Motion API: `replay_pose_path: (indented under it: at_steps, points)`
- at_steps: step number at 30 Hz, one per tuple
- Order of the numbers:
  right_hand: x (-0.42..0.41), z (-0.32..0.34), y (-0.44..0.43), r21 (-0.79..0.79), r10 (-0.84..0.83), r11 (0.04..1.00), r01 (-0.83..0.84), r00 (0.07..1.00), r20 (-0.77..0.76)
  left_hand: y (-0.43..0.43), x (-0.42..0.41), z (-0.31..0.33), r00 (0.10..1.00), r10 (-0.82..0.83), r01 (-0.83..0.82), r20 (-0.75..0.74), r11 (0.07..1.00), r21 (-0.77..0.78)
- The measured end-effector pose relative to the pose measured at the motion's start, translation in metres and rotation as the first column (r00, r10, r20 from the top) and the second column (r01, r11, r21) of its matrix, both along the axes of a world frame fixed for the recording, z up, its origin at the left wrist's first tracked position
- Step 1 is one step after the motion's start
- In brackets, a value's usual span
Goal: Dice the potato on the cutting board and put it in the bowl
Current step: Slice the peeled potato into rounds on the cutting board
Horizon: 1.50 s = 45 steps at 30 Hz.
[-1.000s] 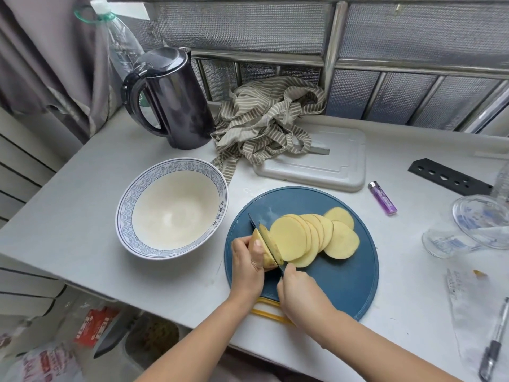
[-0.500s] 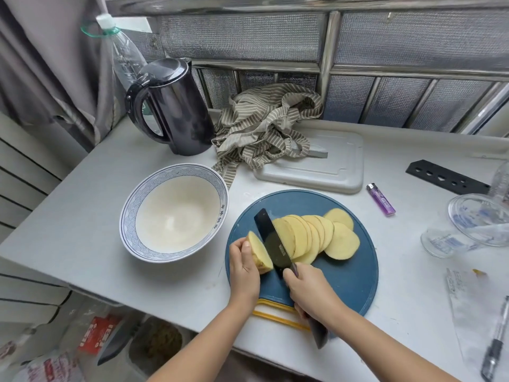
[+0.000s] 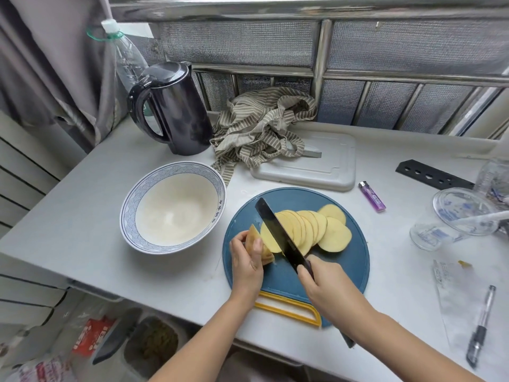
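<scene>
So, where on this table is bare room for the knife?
Bare table left of the bowl, and a strip between the cutting board and the plastic bag. Crowded: the right end, with glass lid and pen.

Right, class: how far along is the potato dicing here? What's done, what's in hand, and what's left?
Done: most of it lies as a fan of round potato slices on the blue cutting board. In hand: the left hand holds the end piece, and the right hand grips the knife. Left: nothing is diced, and the bowl holds no potato.
</scene>
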State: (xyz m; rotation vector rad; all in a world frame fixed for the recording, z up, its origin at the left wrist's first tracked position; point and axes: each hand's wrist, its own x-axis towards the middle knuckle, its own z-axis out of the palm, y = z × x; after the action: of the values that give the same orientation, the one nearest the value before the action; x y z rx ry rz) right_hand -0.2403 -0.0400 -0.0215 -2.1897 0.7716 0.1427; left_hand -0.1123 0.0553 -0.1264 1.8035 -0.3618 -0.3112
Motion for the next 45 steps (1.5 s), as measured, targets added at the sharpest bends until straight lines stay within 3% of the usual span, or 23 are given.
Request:
replay_pose_path:
  at_steps: [11, 16, 21, 27, 30, 35, 38, 41, 45]
  points:
    - [0.007, -0.005, 0.014, -0.06, 0.077, 0.995, -0.078, 0.997, -0.007, -0.005, 0.0, -0.004, 0.997, 0.073, -0.073, -0.037, 0.997, -0.006]
    - [0.008, -0.005, 0.019, -0.202, 0.131, 0.968, -0.147, 0.987, -0.089, -0.007, 0.001, 0.0, 0.991, 0.081, -0.085, -0.108, 0.996, -0.033]
    - [0.007, -0.006, 0.026, -0.351, 0.196, 0.907, -0.232, 0.971, -0.135, -0.005, 0.001, -0.003, 0.995, 0.073, -0.075, -0.064, 0.997, -0.03]
    - [0.005, -0.014, 0.033, -0.373, 0.188, 0.896, -0.243, 0.966, -0.177, -0.003, -0.003, -0.006, 0.997, 0.074, -0.074, -0.009, 0.997, 0.016]
    - [0.008, -0.01, 0.036, -0.479, 0.164, 0.857, -0.19, 0.982, -0.098, -0.001, -0.003, -0.011, 0.997, 0.07, -0.071, 0.018, 0.997, 0.025]
    - [0.009, -0.006, 0.042, -0.395, 0.197, 0.874, -0.281, 0.951, -0.24, 0.0, -0.004, -0.014, 0.993, 0.103, -0.103, 0.051, 0.995, 0.014]
    - [0.007, -0.029, 0.042, -0.494, 0.156, 0.848, -0.193, 0.981, -0.115, 0.001, -0.002, -0.019, 0.986, 0.111, -0.113, 0.126, 0.994, 0.008]
    - [0.005, -0.011, 0.043, -0.355, 0.232, 0.884, -0.305, 0.944, -0.235, 0.001, -0.002, -0.022, 0.982, 0.113, -0.115, 0.154, 0.993, 0.005]
    - [0.01, -0.017, 0.042, -0.364, 0.191, 0.891, -0.272, 0.951, -0.243, 0.001, -0.003, -0.022, 0.975, 0.096, -0.098, 0.201, 0.995, 0.003]
